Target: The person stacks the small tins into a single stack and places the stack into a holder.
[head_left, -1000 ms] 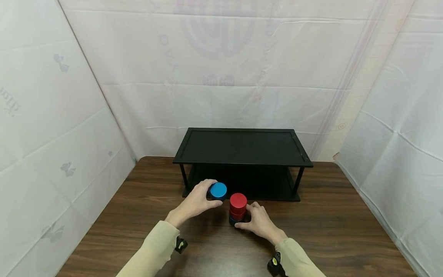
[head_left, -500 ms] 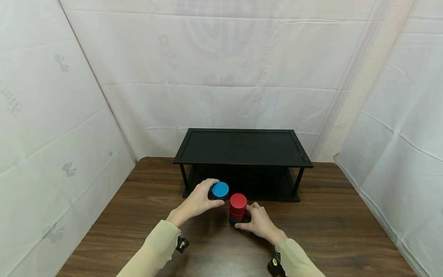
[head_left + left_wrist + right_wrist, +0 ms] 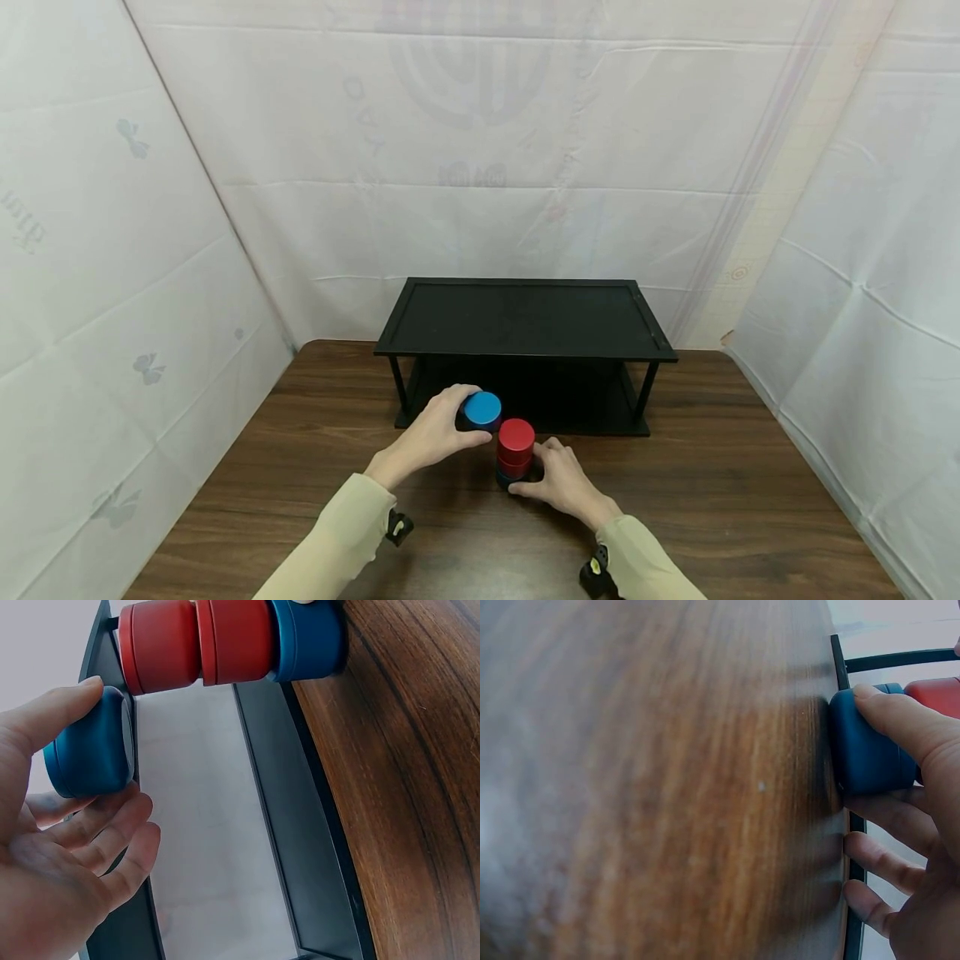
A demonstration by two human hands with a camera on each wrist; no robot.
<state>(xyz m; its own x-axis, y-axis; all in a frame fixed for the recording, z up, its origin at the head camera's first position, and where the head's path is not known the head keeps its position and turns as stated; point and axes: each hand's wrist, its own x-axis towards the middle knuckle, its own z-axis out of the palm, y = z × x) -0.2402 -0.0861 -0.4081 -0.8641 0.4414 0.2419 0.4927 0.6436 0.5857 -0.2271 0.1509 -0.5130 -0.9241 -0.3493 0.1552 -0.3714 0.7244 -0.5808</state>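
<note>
My left hand (image 3: 429, 433) pinches a small round blue tin (image 3: 482, 407) between thumb and fingers, raised off the table. Just right of it stands a stack: a red tin (image 3: 517, 435) on top, another red tin (image 3: 236, 641) in the middle and a second blue tin (image 3: 870, 746) at the base. Thumb and index finger of my right hand (image 3: 566, 486) grip that bottom blue tin on the table. In the left wrist view the held tin (image 3: 91, 746) is apart from the stack, near its top end.
Behind both hands is a black two-level rack (image 3: 525, 321), its lower shelf close to the stack. A dark wood table (image 3: 712, 483) lies beneath. White sheets (image 3: 480, 208) hang at the back and both sides.
My left hand has moved a little to the right and slightly up with the blue tin, nearer the stack. My right hand and the stack stay in place.
</note>
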